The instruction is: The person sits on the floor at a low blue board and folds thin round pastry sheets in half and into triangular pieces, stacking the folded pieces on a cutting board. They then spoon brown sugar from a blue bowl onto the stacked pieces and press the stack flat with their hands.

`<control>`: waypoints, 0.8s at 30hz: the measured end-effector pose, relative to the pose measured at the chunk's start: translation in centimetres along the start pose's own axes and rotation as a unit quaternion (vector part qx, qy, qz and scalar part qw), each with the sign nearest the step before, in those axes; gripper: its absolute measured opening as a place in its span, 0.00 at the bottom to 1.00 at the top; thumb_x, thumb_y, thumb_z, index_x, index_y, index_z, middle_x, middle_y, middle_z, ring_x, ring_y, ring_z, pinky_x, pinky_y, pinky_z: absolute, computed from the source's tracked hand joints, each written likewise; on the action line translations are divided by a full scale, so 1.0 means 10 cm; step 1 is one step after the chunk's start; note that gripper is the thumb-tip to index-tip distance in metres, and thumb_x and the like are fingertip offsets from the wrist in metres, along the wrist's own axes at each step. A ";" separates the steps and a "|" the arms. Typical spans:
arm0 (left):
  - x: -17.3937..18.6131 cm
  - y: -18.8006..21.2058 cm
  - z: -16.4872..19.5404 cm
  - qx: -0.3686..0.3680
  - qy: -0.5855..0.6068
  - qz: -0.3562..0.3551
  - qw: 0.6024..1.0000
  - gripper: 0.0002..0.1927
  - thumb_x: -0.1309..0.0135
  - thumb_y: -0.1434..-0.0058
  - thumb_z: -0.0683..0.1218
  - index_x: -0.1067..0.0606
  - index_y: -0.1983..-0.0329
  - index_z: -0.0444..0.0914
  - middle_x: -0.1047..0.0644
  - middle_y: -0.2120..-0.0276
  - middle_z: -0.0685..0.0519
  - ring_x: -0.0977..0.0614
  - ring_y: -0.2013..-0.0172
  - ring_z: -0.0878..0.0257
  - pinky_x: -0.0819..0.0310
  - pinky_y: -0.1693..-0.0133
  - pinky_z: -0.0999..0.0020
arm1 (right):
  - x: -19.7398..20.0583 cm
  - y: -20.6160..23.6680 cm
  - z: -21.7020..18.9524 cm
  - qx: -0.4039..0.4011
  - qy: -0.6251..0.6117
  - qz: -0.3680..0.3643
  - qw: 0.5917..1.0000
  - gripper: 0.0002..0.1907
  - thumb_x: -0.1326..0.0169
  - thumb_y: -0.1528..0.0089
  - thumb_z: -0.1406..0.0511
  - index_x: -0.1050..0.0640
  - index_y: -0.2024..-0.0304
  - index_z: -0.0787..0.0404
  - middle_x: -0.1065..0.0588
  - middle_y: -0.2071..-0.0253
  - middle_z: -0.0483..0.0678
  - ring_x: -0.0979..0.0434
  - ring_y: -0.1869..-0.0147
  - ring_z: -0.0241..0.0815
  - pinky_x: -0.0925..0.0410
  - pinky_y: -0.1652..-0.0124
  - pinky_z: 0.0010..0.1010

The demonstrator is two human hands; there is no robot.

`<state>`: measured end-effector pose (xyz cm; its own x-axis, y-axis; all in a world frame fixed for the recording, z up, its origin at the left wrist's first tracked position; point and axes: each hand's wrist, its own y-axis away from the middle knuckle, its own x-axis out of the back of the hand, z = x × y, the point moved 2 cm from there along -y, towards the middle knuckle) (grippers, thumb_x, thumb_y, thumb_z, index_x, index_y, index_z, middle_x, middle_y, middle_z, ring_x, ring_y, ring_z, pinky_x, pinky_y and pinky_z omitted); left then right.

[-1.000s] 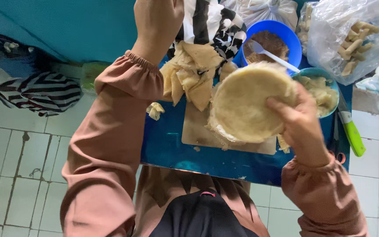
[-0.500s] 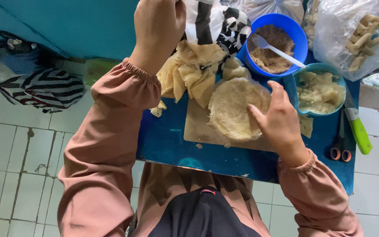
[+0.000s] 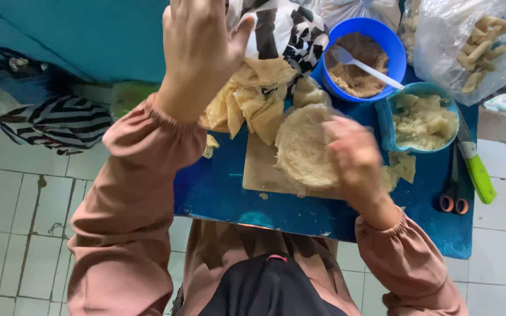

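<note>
My right hand (image 3: 352,158), blurred, grips the right side of a round pale wrapper (image 3: 300,149) that lies flat on a wooden board (image 3: 259,172). The board sits on a blue table top (image 3: 218,193). My left hand (image 3: 200,47) is raised close to the camera, back toward me and thumb apart, above a heap of folded wrappers (image 3: 253,99). Its fingertips are cut off by the frame's top edge. A blue bowl (image 3: 390,41) of brown crumbly filling with a white spoon (image 3: 364,65) stands behind the board.
A teal tub (image 3: 385,126) of pale mash is to the right of the board. Scissors (image 3: 453,193) and a green-handled knife (image 3: 478,175) lie at the right edge. A plastic bag of fried sticks (image 3: 475,41) and a black-and-white cloth (image 3: 288,35) are at the back. A striped cloth (image 3: 60,126) lies on the tiled floor.
My right hand has lowered the round wrapper from the air onto the wooden board. My left hand has stayed raised, drifting slightly left and nearer the camera.
</note>
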<state>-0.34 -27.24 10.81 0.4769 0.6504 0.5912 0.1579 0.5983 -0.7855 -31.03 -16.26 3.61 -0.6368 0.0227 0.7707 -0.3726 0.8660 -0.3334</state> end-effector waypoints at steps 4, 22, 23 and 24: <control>0.20 0.42 0.53 0.005 0.027 -0.056 0.998 0.19 0.40 0.30 0.47 0.31 0.43 0.34 0.31 0.46 0.44 0.26 0.48 0.46 0.32 0.50 0.49 | 0.13 0.02 0.32 -0.127 0.070 0.037 0.989 0.23 0.48 0.28 0.57 0.25 0.42 0.71 0.28 0.48 0.64 0.28 0.46 0.65 0.34 0.46 0.46; -0.17 1.52 1.42 -0.070 0.121 -0.336 0.932 0.47 0.41 0.46 0.66 0.40 0.27 0.43 0.42 0.27 0.44 0.42 0.27 0.47 0.51 0.31 0.41 | 0.01 -0.13 0.39 -0.175 0.047 -0.015 0.983 0.30 0.36 0.41 0.55 0.29 0.46 0.68 0.27 0.51 0.61 0.26 0.47 0.61 0.33 0.50 0.46; -0.18 1.53 1.40 -0.062 0.131 -0.335 0.931 0.48 0.41 0.47 0.65 0.40 0.27 0.43 0.42 0.27 0.44 0.42 0.27 0.47 0.51 0.31 0.41 | 0.02 -0.08 0.20 -0.109 0.128 0.004 0.986 0.28 0.36 0.40 0.58 0.27 0.44 0.68 0.28 0.49 0.62 0.27 0.45 0.62 0.34 0.48 0.47; -0.18 1.54 1.37 -0.025 0.193 -0.326 0.925 0.45 0.41 0.43 0.62 0.41 0.25 0.41 0.43 0.26 0.41 0.43 0.27 0.45 0.52 0.30 0.42 | 0.03 -0.01 0.01 -0.041 0.207 0.021 0.977 0.26 0.37 0.39 0.62 0.25 0.43 0.68 0.28 0.46 0.62 0.28 0.43 0.63 0.35 0.47 0.49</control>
<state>-10.63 -12.73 0.15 0.5381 -0.0629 0.8405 0.5564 0.7755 -0.2982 -31.25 -16.39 3.76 -0.3159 0.2439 0.9169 -0.2857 0.8971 -0.3371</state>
